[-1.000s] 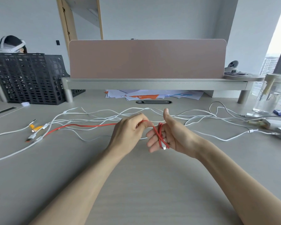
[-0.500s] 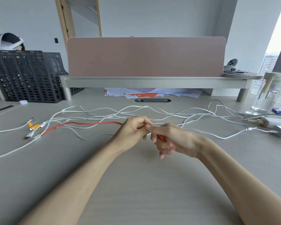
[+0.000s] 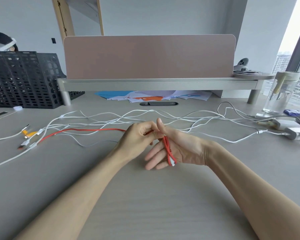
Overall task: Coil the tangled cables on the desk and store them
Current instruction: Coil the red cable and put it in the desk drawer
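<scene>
**Head view: red cable's free run lies left of both hands**

Right hand (image 3: pixel 180 146): palm turned inward, fingers straight and spread a little, thumb up. It serves as the former. A coil (image 3: pixel 169 153) of a few red turns crosses the palm, with a white plug at its low end.

Left hand (image 3: pixel 137 137): touching the right at the thumb, fingers curled, pinching the red cable (image 3: pixel 93 130) just short of the coil.

The free run leaves the left hand and lies leftward on the table (image 3: pixel 145 196). Its long axis is nearly left-right, dropping toward me at the far end. There it meets the white cables (image 3: pixel 180 116) and loose plugs, and I cannot tell where it ends.

Judgement: the left hand is nearer the slack, so it should make the next wrap, drawing the cable rightward round the right hand. The far end may snag on the white cables.
</scene>
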